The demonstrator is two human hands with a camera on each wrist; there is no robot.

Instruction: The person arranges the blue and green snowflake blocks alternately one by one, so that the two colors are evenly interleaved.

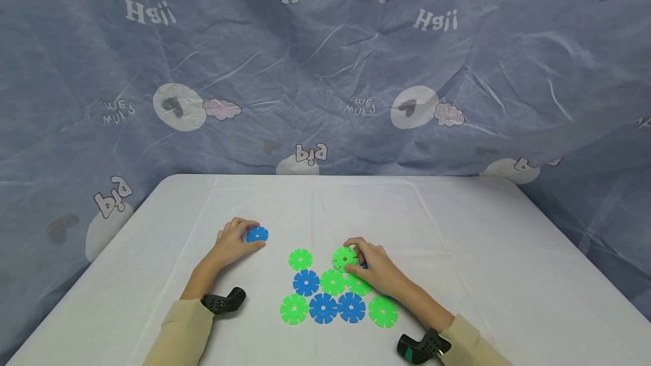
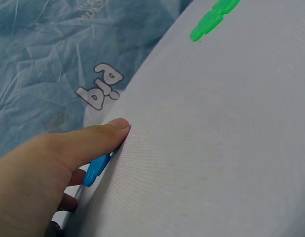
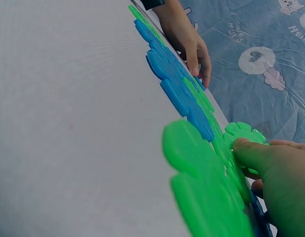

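My left hand (image 1: 235, 243) pinches a blue notched plastic disc (image 1: 257, 234) between thumb and fingers, left of the group of discs. In the left wrist view, the thumb covers much of that blue disc (image 2: 95, 172). My right hand (image 1: 377, 267) pinches a green notched disc (image 1: 343, 256) by its right side, at the upper right of the group. The right wrist view shows this green disc (image 3: 243, 131) tilted up at the thumb tip. A sliver of another blue disc (image 1: 364, 265) shows beside the right fingers, mostly hidden by them.
Below the right hand lie a front row of a green disc (image 1: 294, 309), two blue discs (image 1: 323, 308) and another green disc (image 1: 383, 312). Behind them are a blue disc (image 1: 306, 283) and two green ones (image 1: 333, 282), with a green disc (image 1: 300, 260) farther back. A white cloth (image 1: 458, 253) covers the table.
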